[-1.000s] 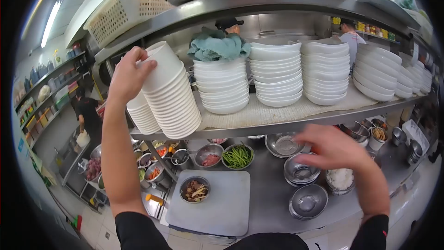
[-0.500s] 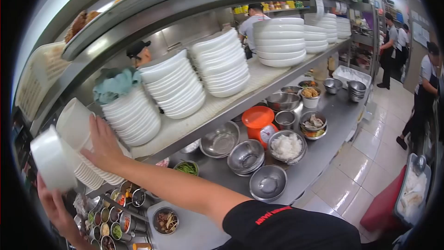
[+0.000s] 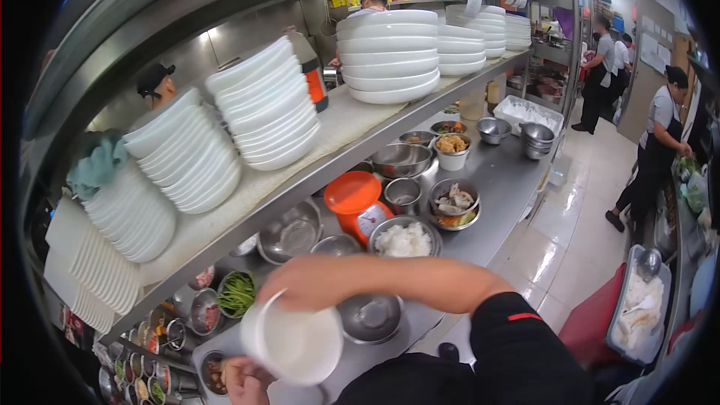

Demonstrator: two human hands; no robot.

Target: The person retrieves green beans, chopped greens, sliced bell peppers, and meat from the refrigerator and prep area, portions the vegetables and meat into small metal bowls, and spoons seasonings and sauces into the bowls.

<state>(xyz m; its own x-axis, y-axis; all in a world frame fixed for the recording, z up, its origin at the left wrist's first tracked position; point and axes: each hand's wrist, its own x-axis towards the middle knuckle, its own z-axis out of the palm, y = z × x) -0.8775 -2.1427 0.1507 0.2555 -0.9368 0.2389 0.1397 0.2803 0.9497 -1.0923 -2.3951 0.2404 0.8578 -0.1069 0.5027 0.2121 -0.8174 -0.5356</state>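
- Right hand (image 3: 307,281) clamps the rim of the wide white round bowl (image 3: 304,345), fingers curled over its edge. Grip looks one-sided; I'd expect it to twist or slip if bumped.
- Left hand (image 3: 246,382): fingers bent, just beside the bowl's lower side. Can't tell if they touch it or pinch anything; shared support unconfirmed.
- Bowl sits below the right hand, mouth towards my camera, tilted.
- Small steel bowl of brown food (image 3: 203,364) is right by the left hand; a careless knock could spill it.
- Right forearm passes close to the steel bowl of white rice (image 3: 436,238); low elbow risks contact.
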